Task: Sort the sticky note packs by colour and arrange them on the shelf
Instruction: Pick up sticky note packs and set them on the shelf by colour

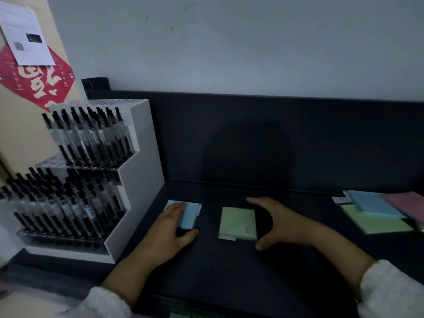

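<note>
A blue sticky note pack (pixel 190 215) lies flat on the dark shelf (pixel 229 271), just right of the pen rack. My left hand (pixel 169 232) rests on it, fingers across its left half and thumb at its near edge. A green sticky note pack (pixel 237 223) lies flat a little to the right. My right hand (pixel 280 222) hovers at that pack's right side, fingers and thumb spread in a C shape, not touching it. At the far right, loose packs overlap in a pile: green (pixel 374 220), blue (pixel 371 204) and pink (pixel 408 203).
A white tiered display rack (pixel 142 180) full of black pens stands on the shelf's left end. The dark back panel (pixel 275 138) rises behind the shelf. A red paper decoration (pixel 39 81) and a white sheet (pixel 25 35) hang on the wall at upper left.
</note>
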### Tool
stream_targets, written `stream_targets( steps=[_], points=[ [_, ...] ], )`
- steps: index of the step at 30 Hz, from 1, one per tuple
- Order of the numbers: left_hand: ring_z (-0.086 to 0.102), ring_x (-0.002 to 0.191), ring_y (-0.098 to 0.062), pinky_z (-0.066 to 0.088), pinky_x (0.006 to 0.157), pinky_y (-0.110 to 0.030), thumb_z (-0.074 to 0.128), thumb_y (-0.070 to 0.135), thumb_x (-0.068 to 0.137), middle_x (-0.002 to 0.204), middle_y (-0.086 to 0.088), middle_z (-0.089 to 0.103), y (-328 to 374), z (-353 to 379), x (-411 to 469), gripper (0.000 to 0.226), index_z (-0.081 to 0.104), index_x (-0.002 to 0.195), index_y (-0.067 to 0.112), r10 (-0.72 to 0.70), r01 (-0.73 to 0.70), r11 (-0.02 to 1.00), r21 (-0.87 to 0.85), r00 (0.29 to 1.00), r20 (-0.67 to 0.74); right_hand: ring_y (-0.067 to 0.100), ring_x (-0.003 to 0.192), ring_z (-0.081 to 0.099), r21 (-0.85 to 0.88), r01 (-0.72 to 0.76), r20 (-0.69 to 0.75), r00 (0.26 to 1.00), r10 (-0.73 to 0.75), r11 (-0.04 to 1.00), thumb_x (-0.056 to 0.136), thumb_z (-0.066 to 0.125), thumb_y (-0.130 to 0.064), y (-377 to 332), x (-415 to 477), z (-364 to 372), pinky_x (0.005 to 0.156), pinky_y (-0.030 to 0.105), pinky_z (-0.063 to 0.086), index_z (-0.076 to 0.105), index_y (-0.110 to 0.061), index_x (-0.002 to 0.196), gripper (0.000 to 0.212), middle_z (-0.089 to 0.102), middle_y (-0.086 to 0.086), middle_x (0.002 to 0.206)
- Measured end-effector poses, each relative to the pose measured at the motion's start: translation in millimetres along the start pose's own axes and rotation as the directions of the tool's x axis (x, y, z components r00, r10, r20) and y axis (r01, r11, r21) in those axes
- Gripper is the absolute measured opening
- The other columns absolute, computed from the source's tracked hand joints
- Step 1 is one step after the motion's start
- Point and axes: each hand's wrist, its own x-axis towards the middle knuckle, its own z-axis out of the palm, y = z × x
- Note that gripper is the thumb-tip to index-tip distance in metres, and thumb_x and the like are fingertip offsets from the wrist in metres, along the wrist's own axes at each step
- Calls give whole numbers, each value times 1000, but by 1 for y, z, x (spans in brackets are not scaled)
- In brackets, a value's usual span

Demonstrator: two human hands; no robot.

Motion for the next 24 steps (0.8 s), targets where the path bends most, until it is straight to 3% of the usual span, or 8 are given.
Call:
stream_targets(
  steps=[3, 7, 10, 12, 15, 18, 20, 24],
  points=[
    [22, 137, -9, 12, 108, -16, 63, 41, 83, 151, 6, 27, -2, 1, 1, 73, 29, 144, 18, 4, -4, 1000, 17, 1000, 2, -3, 133, 12, -71, 70, 96, 993, -63, 995, 74, 76, -11, -1, 2, -1, 109, 15, 13, 19, -41, 144, 95, 12, -25, 144],
    [22, 138, -9, 11, 108, -16, 62, 40, 85, 150, 6, 27, -4, 1, 1, 70, 31, 143, 17, 10, -10, 999, 34, 1000, -4, 2, 138, 12, -106, 103, 109, 990, -92, 989, 83, 64, -7, -7, 7, 5, 113, 19, 13, 33, -44, 138, 73, 14, -21, 149],
    [23, 138, -9, 11, 108, -15, 60, 36, 86, 150, 5, 29, -4, 3, 1, 65, 34, 142, 15, 13, -13, 999, 38, 1000, -16, 11, 134, 23, -280, 98, 20, 995, -96, 955, 89, 60, -27, -13, 6, 17, 111, 22, 20, 44, -38, 135, 50, 26, -12, 149],
    [24, 138, -9, 11, 107, -14, 60, 34, 87, 150, 5, 29, -3, 4, 1, 63, 35, 142, 14, 13, -12, 999, 37, 1000, -26, 13, 122, 32, -397, 79, -88, 988, -124, 914, 90, 55, -41, -19, 2, 28, 105, 22, 29, 44, -35, 136, 48, 36, -7, 138],
    [26, 137, -9, 13, 108, -14, 59, 35, 88, 149, 5, 30, -4, 3, 1, 62, 36, 141, 15, 15, -14, 999, 31, 999, -43, 16, 112, 38, -574, 67, -184, 960, -209, 816, 92, 48, -45, -31, -1, 46, 96, 28, 37, 46, -28, 136, 47, 42, -1, 122],
    [27, 136, -9, 14, 108, -15, 59, 34, 87, 149, 5, 31, -6, 1, 1, 62, 37, 141, 14, 10, -8, 999, 31, 999, -42, 18, 118, 42, -539, 59, -212, 956, -203, 840, 93, 48, -40, -40, 5, 58, 100, 28, 37, 53, -14, 126, 43, 42, 3, 132],
    [28, 136, -10, 16, 110, -18, 59, 35, 87, 149, 4, 31, -8, 0, 0, 62, 37, 141, 14, 1, 1, 999, 34, 999, -49, 18, 113, 50, -446, 15, -224, 966, -128, 895, 94, 48, -37, -45, 12, 65, 94, 26, 41, 50, -10, 124, 41, 47, 4, 132],
    [29, 136, -12, 19, 111, -21, 59, 34, 87, 150, 3, 31, -11, 1, 0, 62, 35, 141, 13, -18, 22, 999, 49, 997, -78, 21, 119, 47, -434, -66, -278, 958, -64, 898, 97, 42, -37, -52, 21, 79, 99, 31, 42, 42, -8, 133, 46, 46, 8, 136]
  ],
)
